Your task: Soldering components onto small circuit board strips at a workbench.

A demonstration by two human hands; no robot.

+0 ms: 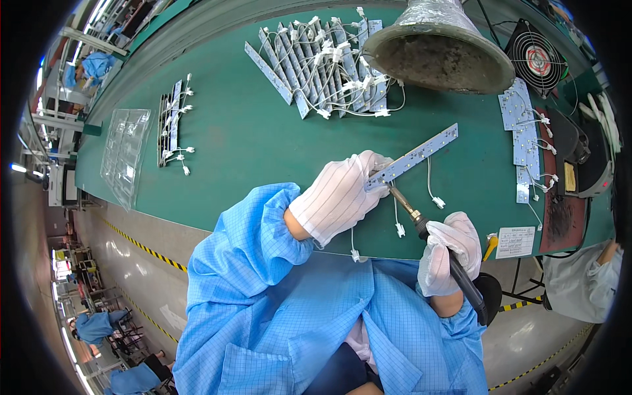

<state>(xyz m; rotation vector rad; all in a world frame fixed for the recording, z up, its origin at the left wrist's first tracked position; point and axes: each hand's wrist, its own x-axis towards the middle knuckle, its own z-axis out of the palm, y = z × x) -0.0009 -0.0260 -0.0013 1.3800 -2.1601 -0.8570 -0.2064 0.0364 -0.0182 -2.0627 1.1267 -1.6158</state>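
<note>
My left hand, in a white striped glove, is closed on the near end of a long pale-blue LED strip board. The board is tilted, its far end pointing up and right above the green bench. Thin white wires with small connectors hang from it. My right hand, also gloved, is wrapped round the dark handle of a soldering iron. The iron's tip meets the board close to my left fingers; exactly what it touches there is too small to tell.
Several wired LED boards lie piled at the back beside a wide metal fume duct. More boards lie left and right. A clear plastic tray sits far left. A fan and soldering stand occupy the right.
</note>
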